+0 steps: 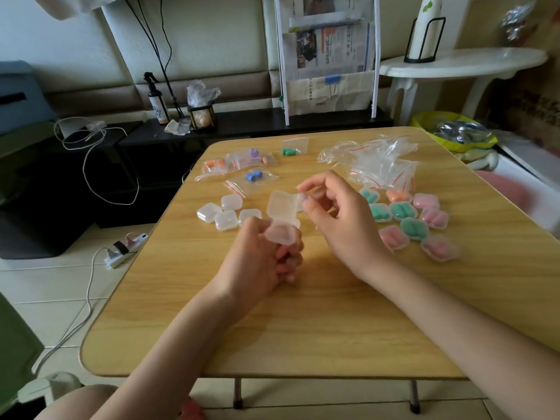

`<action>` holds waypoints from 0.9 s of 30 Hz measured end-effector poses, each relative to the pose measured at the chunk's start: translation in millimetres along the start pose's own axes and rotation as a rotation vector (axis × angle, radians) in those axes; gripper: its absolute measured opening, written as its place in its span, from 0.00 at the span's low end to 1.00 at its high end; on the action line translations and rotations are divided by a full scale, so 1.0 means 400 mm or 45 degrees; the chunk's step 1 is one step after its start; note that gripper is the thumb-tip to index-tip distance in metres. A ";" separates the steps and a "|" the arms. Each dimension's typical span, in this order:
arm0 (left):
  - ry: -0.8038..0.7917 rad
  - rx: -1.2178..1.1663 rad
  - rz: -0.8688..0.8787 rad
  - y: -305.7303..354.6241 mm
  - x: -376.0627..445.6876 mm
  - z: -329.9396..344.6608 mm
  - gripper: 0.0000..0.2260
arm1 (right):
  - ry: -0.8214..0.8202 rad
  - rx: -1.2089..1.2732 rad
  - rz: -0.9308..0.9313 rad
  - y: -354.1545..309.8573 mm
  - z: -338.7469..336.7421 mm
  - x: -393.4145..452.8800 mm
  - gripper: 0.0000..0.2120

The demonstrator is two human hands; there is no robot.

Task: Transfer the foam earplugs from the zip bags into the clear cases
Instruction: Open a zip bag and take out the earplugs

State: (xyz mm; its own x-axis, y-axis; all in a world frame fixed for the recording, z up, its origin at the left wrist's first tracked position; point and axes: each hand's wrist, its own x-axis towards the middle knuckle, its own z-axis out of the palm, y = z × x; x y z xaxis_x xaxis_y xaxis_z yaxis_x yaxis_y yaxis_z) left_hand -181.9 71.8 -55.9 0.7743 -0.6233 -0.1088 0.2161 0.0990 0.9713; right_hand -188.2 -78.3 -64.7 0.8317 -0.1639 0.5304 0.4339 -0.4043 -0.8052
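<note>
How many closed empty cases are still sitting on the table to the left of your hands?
4, clustered left of the left hand: one far left, one behind it, one nearest, one beside the hand. Hands may hide others.

A single head-worn camera is looking forward and down, close over the wooden table (303, 313), the far wall showing beyond.
</note>
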 end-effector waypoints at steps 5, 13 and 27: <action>0.118 -0.210 0.120 0.005 0.010 -0.045 0.14 | -0.116 -0.083 -0.187 -0.007 -0.005 -0.008 0.04; 0.129 -0.176 0.082 0.001 0.006 -0.027 0.18 | -0.164 -0.284 -0.180 0.006 0.028 -0.031 0.20; 0.065 -0.116 0.103 -0.009 0.015 -0.018 0.20 | -0.208 -0.282 -0.185 0.022 0.042 -0.028 0.06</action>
State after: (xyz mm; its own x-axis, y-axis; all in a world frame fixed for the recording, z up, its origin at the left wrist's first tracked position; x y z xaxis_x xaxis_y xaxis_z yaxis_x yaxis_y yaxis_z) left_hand -173.7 73.1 -61.5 0.8200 -0.5707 -0.0437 0.2031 0.2187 0.9544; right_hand -187.8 -65.0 -82.3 0.8190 0.0494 0.5716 0.4810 -0.6023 -0.6371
